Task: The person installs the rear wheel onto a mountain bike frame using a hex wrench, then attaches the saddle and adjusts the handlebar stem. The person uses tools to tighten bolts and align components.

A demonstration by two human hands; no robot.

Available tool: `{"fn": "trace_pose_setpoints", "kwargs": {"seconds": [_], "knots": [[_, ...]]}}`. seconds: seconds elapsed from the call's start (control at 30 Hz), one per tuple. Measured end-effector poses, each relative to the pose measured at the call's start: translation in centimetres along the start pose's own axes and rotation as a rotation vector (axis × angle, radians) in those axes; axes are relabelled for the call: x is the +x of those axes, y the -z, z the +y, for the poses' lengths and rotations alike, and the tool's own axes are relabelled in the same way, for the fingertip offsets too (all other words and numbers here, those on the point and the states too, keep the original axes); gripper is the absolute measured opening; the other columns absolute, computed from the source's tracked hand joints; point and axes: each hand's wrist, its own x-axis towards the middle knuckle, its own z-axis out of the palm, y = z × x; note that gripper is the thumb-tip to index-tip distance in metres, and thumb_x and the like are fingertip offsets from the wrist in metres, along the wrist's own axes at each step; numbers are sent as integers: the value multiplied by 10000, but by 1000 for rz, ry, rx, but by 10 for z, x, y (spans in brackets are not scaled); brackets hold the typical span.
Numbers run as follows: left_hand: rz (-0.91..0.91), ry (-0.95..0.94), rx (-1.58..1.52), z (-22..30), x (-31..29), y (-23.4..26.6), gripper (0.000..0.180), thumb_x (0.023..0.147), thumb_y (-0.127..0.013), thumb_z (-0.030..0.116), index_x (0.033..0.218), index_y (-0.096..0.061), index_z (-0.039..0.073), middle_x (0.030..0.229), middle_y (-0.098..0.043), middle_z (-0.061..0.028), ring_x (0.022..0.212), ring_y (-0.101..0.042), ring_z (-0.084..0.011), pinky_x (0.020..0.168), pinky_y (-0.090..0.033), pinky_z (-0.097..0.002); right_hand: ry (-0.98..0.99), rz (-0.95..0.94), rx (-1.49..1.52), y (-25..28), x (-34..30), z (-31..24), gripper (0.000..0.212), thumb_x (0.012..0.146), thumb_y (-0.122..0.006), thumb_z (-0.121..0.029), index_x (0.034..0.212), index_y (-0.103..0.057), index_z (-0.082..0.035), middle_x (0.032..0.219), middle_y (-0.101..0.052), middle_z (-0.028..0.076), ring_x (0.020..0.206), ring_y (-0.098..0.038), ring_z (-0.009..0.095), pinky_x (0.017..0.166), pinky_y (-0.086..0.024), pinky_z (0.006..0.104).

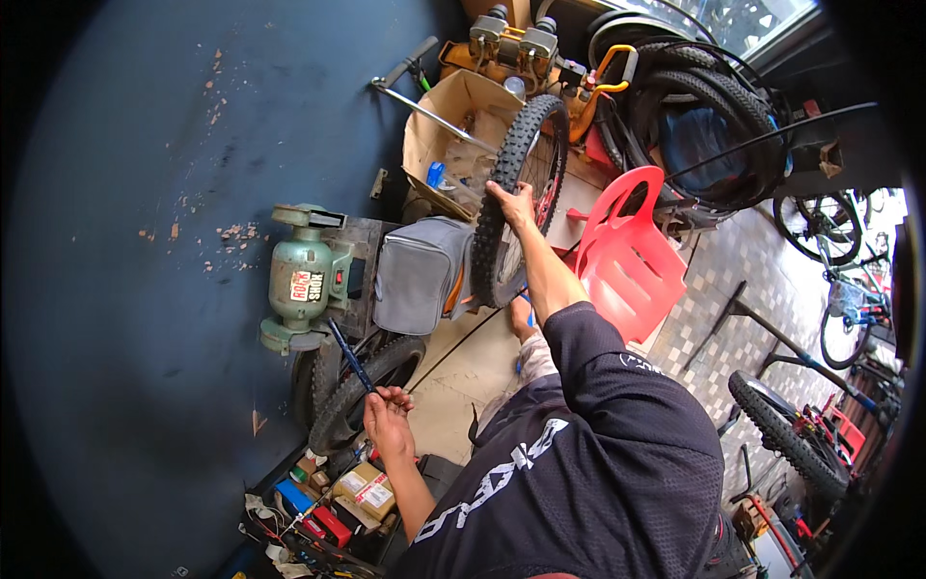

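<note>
My right hand [513, 205] is closed over the tread of a bicycle wheel [489, 232], its knobby black tyre standing upright. Lower and to the left, my left hand [389, 417] has curled fingers around the end of a slim dark blue rod [349, 355], whose exact kind I cannot make out. The rod points up and away, close to a green bench grinder [301, 280]. Between the grinder and the wheel sits a grey bag [417, 275]. Part of the wheel's rim and hub is hidden by my arm and the tyre.
A red plastic chair [632, 265] stands right of the wheel. Behind are an open cardboard box [439, 121], an air compressor [516, 43] and hanging tyres [714, 106]. More tyres [371, 391] lean below the grinder, above cluttered boxes [365, 490]. A blue wall [145, 289] bounds the left; bicycles [839, 299] stand right.
</note>
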Motion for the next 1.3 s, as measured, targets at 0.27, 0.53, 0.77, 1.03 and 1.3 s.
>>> {"fn": "trace_pose_setpoints", "kwargs": {"seconds": [0.27, 0.53, 0.77, 1.03, 1.3], "knots": [[-70, 28, 50, 17, 51, -16, 283, 1087, -537, 395, 1029, -569, 119, 1012, -657, -52, 882, -635, -179, 773, -516, -342, -24, -323, 683, 44, 10, -36, 958, 806, -895, -304, 1544, -363, -3, 1029, -731, 116, 705, -681, 151, 536, -516, 302], [-337, 53, 91, 28, 76, -21, 303, 1099, -509, 396, 1032, -568, 106, 1007, -657, -55, 887, -641, -174, 779, -523, -330, 277, -297, 403, 165, -127, -138, 435, 934, -770, -396, 1156, -677, -34, 914, -722, 23, 697, -674, 99, 628, -553, 264], [-722, -46, 154, 56, 104, -32, 291, 1092, -538, 367, 1043, -600, 87, 1012, -677, -62, 870, -655, -158, 767, -533, -311, 402, -246, 483, 232, -335, -171, 434, 904, -807, -342, 1144, -687, -1, 922, -737, 39, 736, -699, 116, 692, -567, 253], [-1173, -54, 108, 59, 77, -59, 301, 1087, -543, 363, 1038, -614, 75, 1020, -686, -77, 889, -678, -170, 748, -563, -305, 603, -197, 801, 313, -574, -118, 456, 959, -659, -316, 1182, -659, 81, 977, -755, 219, 772, -754, 201, 714, -632, 291], [-1435, -8, 48, 28, -20, -84, 284, 1089, -545, 329, 1066, -602, 52, 1068, -670, -105, 928, -669, -208, 778, -570, -329, 632, -3, 847, 389, -744, 44, 740, 853, -736, -439, 1308, -571, 121, 1009, -722, 292, 822, -763, 286, 739, -632, 353]]}}
